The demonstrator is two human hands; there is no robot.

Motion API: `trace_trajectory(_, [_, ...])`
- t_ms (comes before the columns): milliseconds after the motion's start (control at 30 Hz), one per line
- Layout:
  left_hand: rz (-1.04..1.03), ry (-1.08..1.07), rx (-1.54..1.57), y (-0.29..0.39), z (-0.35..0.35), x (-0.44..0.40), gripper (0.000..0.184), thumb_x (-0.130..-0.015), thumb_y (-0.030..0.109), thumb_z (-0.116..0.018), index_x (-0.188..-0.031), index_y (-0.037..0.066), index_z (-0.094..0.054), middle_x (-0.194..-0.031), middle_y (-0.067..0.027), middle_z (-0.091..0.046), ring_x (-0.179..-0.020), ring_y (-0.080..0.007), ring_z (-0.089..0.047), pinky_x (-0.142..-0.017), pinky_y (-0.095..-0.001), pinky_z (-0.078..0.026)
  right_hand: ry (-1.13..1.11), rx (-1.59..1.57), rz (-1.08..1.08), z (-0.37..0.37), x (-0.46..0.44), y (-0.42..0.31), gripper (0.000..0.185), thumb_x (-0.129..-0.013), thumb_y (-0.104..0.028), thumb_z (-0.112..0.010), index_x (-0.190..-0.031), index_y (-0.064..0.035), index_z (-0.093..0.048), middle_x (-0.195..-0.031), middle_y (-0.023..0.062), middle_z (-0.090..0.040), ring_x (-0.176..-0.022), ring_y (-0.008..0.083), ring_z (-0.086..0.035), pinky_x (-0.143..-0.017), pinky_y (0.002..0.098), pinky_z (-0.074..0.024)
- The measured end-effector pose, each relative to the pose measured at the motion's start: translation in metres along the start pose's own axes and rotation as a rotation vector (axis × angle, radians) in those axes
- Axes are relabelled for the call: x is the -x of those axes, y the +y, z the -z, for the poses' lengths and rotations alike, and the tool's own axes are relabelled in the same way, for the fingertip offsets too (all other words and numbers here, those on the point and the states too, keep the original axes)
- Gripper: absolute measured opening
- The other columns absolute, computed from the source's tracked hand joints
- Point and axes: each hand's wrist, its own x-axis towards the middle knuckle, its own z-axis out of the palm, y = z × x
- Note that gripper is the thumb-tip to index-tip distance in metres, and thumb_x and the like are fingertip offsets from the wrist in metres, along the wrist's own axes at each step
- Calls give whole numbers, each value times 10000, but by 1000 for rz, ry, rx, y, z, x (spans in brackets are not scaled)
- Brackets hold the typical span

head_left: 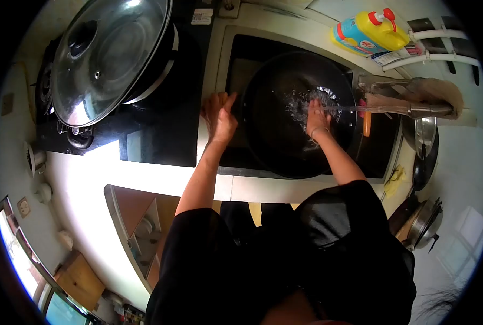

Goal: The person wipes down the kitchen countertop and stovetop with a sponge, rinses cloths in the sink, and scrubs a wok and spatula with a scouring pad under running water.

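Observation:
A large black wok (268, 130) sits in the sink, with water splashing and pooling in its middle. My right hand (318, 120) reaches into it, fingers stretched out against the wet inside under a thin stream. To the left of the wok's rim, my left hand (219, 116) is closed in a fist, thumb towards the wok. It seems wrapped round the wok's handle, which the fingers hide. The water comes from a tap (414, 100) with a brownish covering. Beside the wok's right rim, under the tap, is an orange-handled item (367, 123).
A glass lid (111, 59) tilts over a pot on the black stove at left. A yellow bottle with a red pump (371, 33) stands behind the sink. Pans (425, 225) and a yellow cloth (395, 181) are at right. Below the counter, a cupboard (144, 233) shows dishes.

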Motion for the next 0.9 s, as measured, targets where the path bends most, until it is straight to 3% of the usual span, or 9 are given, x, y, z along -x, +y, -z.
trace_trajectory(100, [29, -22, 8, 1, 0, 1, 473, -622, -22, -486, -1035, 188, -579, -1040, -119, -414, -1008, -305, -375, -881, -456, -240, -168, 178, 13, -13, 33, 9, 465, -881, -199, -231, -1330, -110, -147, -1400, 25, -106, -1270, 191, -169, -1001, 450, -162])
trace_trajectory(200, [29, 5, 1, -2, -7, 2, 475, -628, -14, -496, -1046, 198, -575, -1056, -120, -409, -1041, -310, -364, -896, -462, -230, -202, 59, 54, -45, 61, 0, 446, -876, -233, -245, -1301, -98, -231, -1374, 50, -187, -1252, 201, -210, -975, 463, -218])
trace_trajectory(300, [34, 14, -24, -1, -5, 1, 476, -627, -7, -508, -1049, 202, -572, -1065, -111, -411, -1048, -296, -370, -899, -464, -232, -299, 64, 327, -25, 95, -36, 520, -694, -100, -530, -1188, -85, -366, -1241, 115, -386, -1152, 276, -371, -910, 465, -336])
trace_trajectory(333, [32, -50, 0, 1, 0, -2, 485, -620, -10, -512, -1051, 205, -569, -1060, -94, -420, -1043, -276, -381, -900, -472, -232, -132, 39, 413, -37, 95, -29, 415, -732, -126, -547, -1124, -91, -417, -1209, 102, -421, -1108, 281, -409, -882, 441, -363])
trace_trajectory(433, [0, 3, 10, 0, 0, -2, 491, -603, -16, -513, -1041, 199, -574, -1040, -73, -437, -1026, -261, -396, -876, -467, -250, -136, -12, 409, -23, 88, 7, 446, -665, -119, -606, -1072, -79, -427, -1134, 118, -466, -1040, 288, -457, -839, 399, -398])
trace_trajectory(533, [1, -14, -20, 2, 1, -2, 484, -590, -19, -513, -1019, 192, -586, -1016, -64, -449, -1008, -261, -405, -846, -458, -264, 310, -81, 374, -12, 77, 54, 354, -543, -81, -667, -852, -41, -499, -935, 130, -471, -865, 302, -486, -745, 368, -426])
trace_trajectory(600, [-17, 18, 3, 1, -2, -3, 501, -576, -28, -496, -1017, 192, -586, -995, -63, -460, -992, -268, -403, -828, -446, -262, 484, -360, 399, 13, 77, 70, 407, -493, -41, -684, -861, -19, -513, -982, 124, -408, -915, 292, -424, -784, 343, -394])
trace_trajectory(767, [-66, 87, -31, -5, -7, -2, 535, -559, -32, -495, -1028, 214, -578, -970, -73, -449, -948, -286, -397, -811, -434, -259, 775, -357, 124, 46, 67, 115, 436, -489, -245, -711, -820, 6, -577, -1171, 109, -379, -1060, 317, -365, -883, 402, -305])
trace_trajectory(900, [-40, 63, -96, 2, 0, -4, 506, -580, -26, -502, -1017, 211, -593, -982, -71, -465, -939, -271, -419, -831, -436, -287, 629, -681, 58, 38, 43, 149, 547, -541, -307, -713, -960, 12, -564, -1219, 159, -368, -1127, 273, -327, -900, 354, -324])
